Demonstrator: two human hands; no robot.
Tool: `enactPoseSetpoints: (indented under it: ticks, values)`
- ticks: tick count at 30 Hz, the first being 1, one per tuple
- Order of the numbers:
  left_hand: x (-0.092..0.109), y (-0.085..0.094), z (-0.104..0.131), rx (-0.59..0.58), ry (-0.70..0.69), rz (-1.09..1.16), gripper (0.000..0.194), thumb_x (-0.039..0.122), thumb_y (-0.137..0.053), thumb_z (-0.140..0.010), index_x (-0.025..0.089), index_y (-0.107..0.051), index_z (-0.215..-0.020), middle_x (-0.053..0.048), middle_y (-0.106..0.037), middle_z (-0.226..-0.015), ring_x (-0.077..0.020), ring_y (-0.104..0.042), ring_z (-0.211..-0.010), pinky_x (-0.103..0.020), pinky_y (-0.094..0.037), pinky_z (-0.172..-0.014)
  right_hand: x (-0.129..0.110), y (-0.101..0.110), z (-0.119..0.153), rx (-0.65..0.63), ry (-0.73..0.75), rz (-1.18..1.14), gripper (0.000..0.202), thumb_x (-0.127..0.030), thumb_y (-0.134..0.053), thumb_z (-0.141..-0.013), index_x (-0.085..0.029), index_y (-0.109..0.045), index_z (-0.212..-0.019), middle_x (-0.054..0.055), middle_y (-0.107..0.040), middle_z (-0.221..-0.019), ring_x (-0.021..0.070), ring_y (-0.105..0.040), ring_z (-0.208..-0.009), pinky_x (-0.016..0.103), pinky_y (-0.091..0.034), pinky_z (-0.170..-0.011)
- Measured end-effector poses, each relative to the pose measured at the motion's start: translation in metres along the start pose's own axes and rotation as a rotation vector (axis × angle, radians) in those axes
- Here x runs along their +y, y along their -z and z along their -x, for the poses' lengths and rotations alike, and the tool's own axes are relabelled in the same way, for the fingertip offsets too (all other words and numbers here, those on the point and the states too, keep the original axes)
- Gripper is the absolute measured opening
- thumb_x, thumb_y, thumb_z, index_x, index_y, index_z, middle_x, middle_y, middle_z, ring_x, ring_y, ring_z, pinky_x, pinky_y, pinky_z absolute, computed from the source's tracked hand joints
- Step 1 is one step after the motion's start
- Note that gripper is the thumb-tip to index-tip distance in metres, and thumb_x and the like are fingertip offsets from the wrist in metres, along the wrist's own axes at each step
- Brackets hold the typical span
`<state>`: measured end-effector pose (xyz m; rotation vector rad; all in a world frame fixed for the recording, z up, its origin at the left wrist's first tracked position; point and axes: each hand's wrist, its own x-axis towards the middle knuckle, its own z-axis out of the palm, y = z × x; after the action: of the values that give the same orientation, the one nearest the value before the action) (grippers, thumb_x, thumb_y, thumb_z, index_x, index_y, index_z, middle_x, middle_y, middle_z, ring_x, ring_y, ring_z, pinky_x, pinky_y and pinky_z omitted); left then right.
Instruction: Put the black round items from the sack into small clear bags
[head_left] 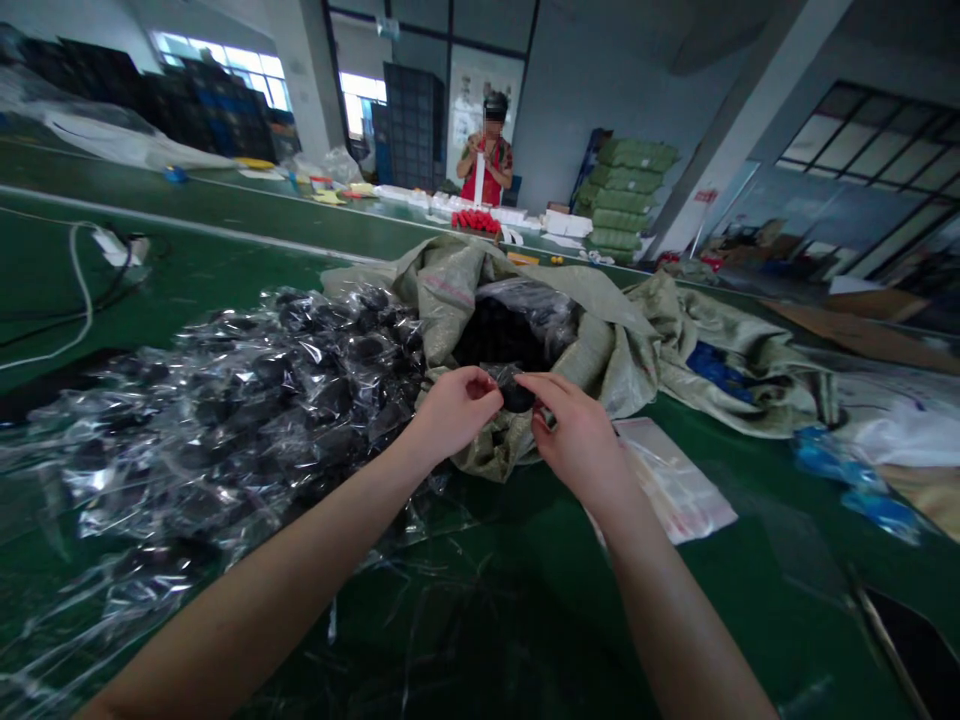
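Note:
Between my two hands is a small rounded black item [516, 392] with clear plastic film on it; its exact kind I cannot make out. My left hand [457, 408] pinches the film at the item's left side. My right hand [570, 425] has its fingers closed on the right side of the same item. Just beyond them lies an open woven sack [446, 300], with dark contents in its mouth. A large heap of black items in clear plastic bags [300, 390] spreads to the left. Beside my right wrist lies a stack of flat clear plastic bags [675, 485].
Another woven sack [742, 350] lies crumpled at the right, near blue plastic wrapping [855, 480]. A dark flat object [911, 640] is at the lower right. A white cable [84, 290] crosses the green table [202, 265] at left. Across it stands a person [487, 165] beside red items [475, 221].

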<state>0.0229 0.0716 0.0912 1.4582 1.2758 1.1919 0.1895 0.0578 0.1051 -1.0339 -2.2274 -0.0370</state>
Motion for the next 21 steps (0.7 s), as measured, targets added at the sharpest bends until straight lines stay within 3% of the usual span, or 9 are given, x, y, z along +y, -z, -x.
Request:
enactPoseSetpoints:
  ticks: [8,15,21]
  values:
    - [-0.006,0.000,-0.008,0.056,0.071,0.194,0.004,0.015,-0.058,-0.072,0.017,-0.057,-0.069,0.002,-0.059,-0.058,-0.0109,-0.056,-0.053,-0.024,-0.047,-0.059,0.001,0.008,-0.016,0.001,0.017,0.004,0.047,0.001,-0.051,-0.074,-0.017,-0.067,-0.114,0.009,-0.070,-0.114,0.0213,-0.067,-0.104,0.035,-0.055,-0.093]
    - [0.015,0.017,-0.004,0.129,0.044,-0.138,0.009,0.022,-0.061,-0.069,0.015,-0.066,-0.071,-0.002,-0.065,-0.058,-0.0141,-0.060,-0.057,-0.023,-0.044,-0.055,-0.010,0.034,-0.040,-0.147,-0.171,-0.152,0.042,-0.004,-0.061,-0.070,-0.017,-0.070,-0.109,0.007,-0.074,-0.106,0.0141,-0.068,-0.065,0.031,-0.058,-0.071]
    - [0.020,0.024,-0.006,0.014,0.040,-0.121,0.013,0.026,-0.062,-0.068,0.015,-0.063,-0.061,-0.005,-0.064,-0.056,-0.0163,-0.061,-0.052,-0.027,-0.050,-0.054,-0.014,0.051,-0.056,-0.364,-0.327,-0.372,0.037,-0.009,-0.075,-0.060,-0.015,-0.074,-0.096,0.007,-0.076,-0.093,0.0182,-0.069,-0.081,0.033,-0.057,-0.078]
